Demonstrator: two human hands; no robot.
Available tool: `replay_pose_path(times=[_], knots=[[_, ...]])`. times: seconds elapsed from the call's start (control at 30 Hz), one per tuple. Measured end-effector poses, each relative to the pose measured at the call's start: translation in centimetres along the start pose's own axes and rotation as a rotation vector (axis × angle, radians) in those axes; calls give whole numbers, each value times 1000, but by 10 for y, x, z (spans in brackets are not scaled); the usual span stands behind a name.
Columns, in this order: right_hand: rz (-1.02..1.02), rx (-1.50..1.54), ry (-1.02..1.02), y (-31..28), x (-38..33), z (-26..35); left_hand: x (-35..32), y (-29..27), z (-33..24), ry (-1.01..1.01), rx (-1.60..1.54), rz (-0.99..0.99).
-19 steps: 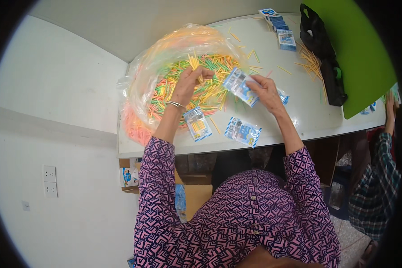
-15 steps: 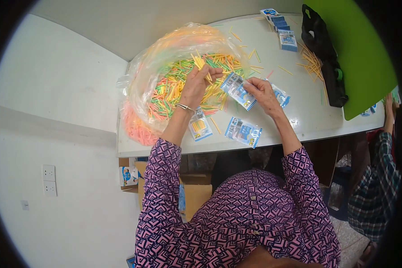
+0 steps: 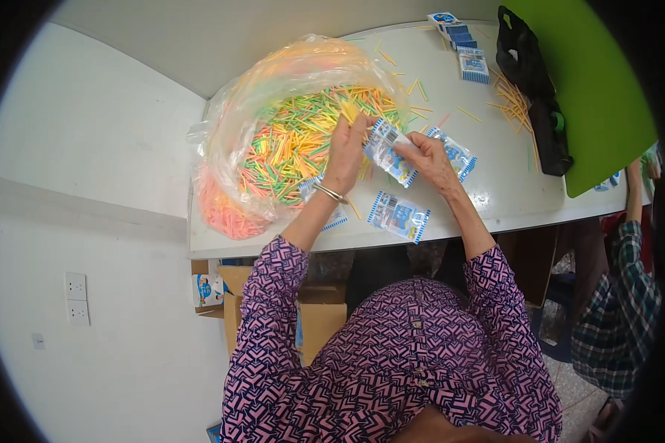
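Observation:
A big clear plastic bag [image 3: 244, 118] full of thin yellow, green and orange sticks lies open on the white table [image 3: 488, 199]. My left hand [image 3: 347, 151] pinches a small bunch of yellow sticks [image 3: 349, 112] at the mouth of the bag. My right hand [image 3: 428, 159] holds a small blue-and-white packet [image 3: 389, 151] right beside the left hand, its open end toward the sticks. A second packet [image 3: 458, 153] lies under my right hand, a third [image 3: 399, 215] near the front edge, and another [image 3: 332, 214] shows partly under my left wrist.
More packets [image 3: 465, 52] are stacked at the table's far side, with loose yellow sticks [image 3: 513, 103] beside a black bag [image 3: 532, 96] on a green board [image 3: 598, 88]. Another person's plaid sleeve [image 3: 621, 295] is at the right. Cardboard boxes [image 3: 310, 317] stand under the table.
My left hand has lifted a pinch of yellow sticks and moved right toward the packet. My right hand has raised the packet to meet it.

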State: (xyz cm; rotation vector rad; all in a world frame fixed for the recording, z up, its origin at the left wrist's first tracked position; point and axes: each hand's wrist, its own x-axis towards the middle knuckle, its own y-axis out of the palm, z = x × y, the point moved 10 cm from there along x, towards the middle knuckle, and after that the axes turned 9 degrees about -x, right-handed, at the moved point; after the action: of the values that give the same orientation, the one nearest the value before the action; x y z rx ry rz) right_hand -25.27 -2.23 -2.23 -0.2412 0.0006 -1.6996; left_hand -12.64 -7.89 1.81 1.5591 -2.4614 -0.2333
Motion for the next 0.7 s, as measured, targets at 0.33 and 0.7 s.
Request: replay_pose_path(times=[0.33, 0.7], knots=[[50, -193, -3, -2, -2, 7, -7, 6, -16, 55, -106, -8], [197, -78, 48, 1, -6, 0, -9, 6, -22, 53, -220, 58]])
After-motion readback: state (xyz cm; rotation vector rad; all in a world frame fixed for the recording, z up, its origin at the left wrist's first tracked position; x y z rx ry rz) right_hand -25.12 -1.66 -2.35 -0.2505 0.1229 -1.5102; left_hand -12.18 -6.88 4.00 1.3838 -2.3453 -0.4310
